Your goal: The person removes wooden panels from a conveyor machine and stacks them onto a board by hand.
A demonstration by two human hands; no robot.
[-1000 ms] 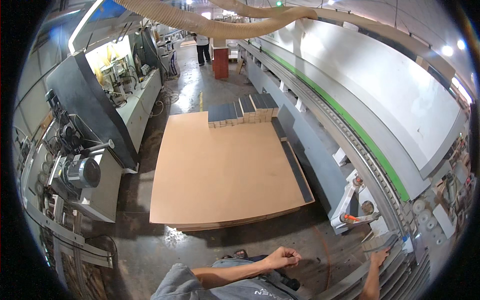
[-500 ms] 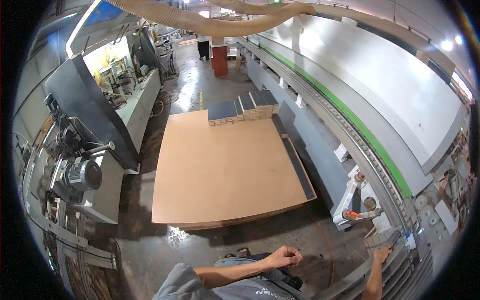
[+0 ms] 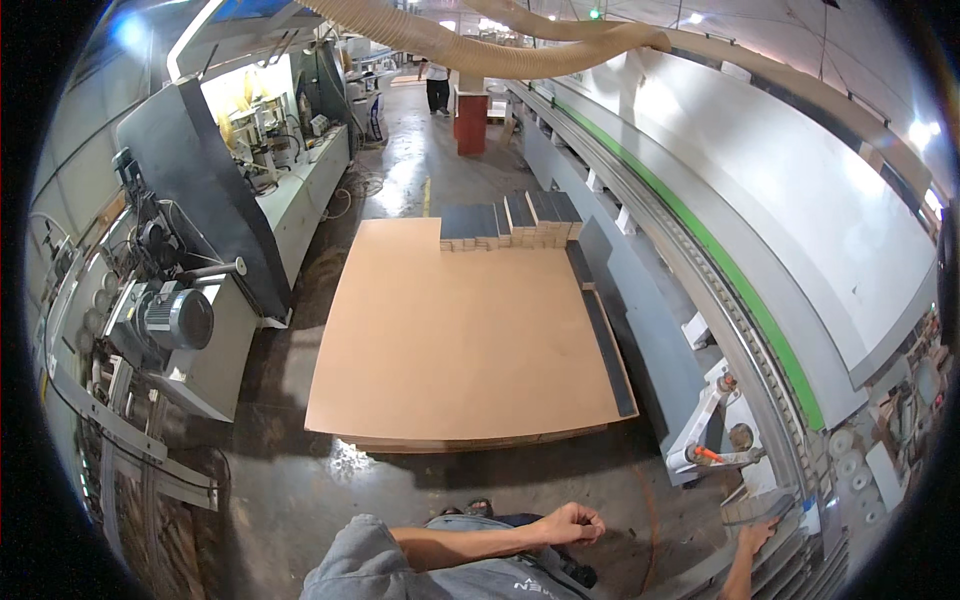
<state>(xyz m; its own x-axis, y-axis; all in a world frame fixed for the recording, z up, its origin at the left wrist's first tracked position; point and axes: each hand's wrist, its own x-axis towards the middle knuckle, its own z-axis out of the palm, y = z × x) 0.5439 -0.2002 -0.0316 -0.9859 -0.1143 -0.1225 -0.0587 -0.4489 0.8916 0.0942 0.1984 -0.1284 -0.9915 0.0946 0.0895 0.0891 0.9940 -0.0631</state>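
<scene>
My left hand [image 3: 572, 523] is held in front of my body with its fingers curled in, and nothing shows in it. Off to the right, my right hand [image 3: 757, 535] reaches to the feed end of a long machine. Its fingers are at the near edge of grey-topped wood strips [image 3: 752, 508] lying there; the fingers are small in view and partly hidden. Ahead of me lies a low stack of large tan boards [image 3: 470, 340]. On its far right corner sit several piles of dark-topped strips [image 3: 510, 220], and one long dark strip [image 3: 606, 350] lies along the right edge.
The long machine [image 3: 700, 240] with a green stripe runs down the right side, with a white bracket arm [image 3: 698, 425] jutting out. At left stands another machine with a grey motor [image 3: 180, 318]. A ribbed hose [image 3: 470, 50] hangs overhead. A person [image 3: 438, 88] stands far off beside a red cabinet [image 3: 470, 122].
My view has shifted, so the board stack and machines sit a little farther right and lower. My right hand has drawn slightly nearer; my left stays curled in place.
</scene>
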